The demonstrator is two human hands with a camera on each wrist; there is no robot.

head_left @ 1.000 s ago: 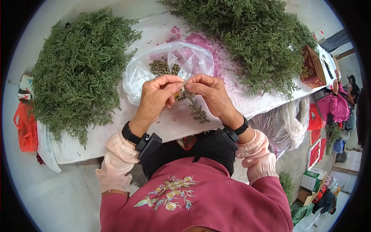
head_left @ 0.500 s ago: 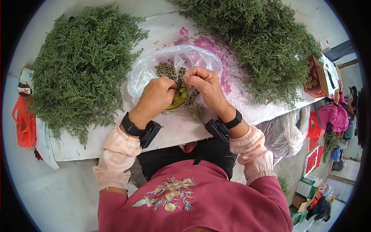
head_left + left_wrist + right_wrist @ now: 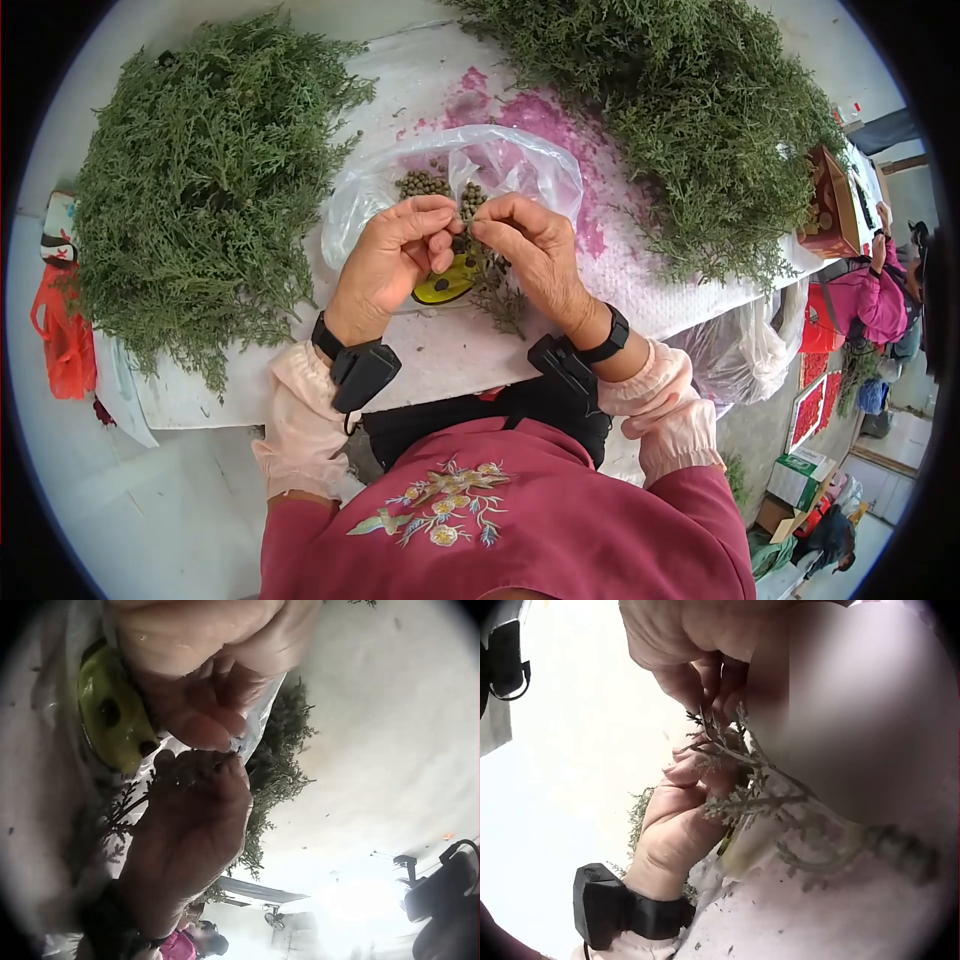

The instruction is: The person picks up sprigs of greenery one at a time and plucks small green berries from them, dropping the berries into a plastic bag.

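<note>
Over the near side of a clear plastic bag, both hands meet at the fingertips. My right hand pinches a small evergreen sprig near its upper end, and the rest of it hangs down toward the table. Thumb and forefinger of my left hand pinch at the sprig's tip, the other fingers curled. In the right wrist view the branching sprig runs down from the hands. Round green-brown berries lie in the bag. Below the left fingers is a yellow, black-spotted thing, partly covered.
Big heaps of evergreen branches stand left and right on the white-covered table. A pink stain marks the cover. A red box stands at the right end, with another person beyond. Plastic bags hang below the edge.
My left hand dipped over the bag, palm down, half a second ago and has come back to meet the right at the sprig. The yellow thing shows more than a second ago.
</note>
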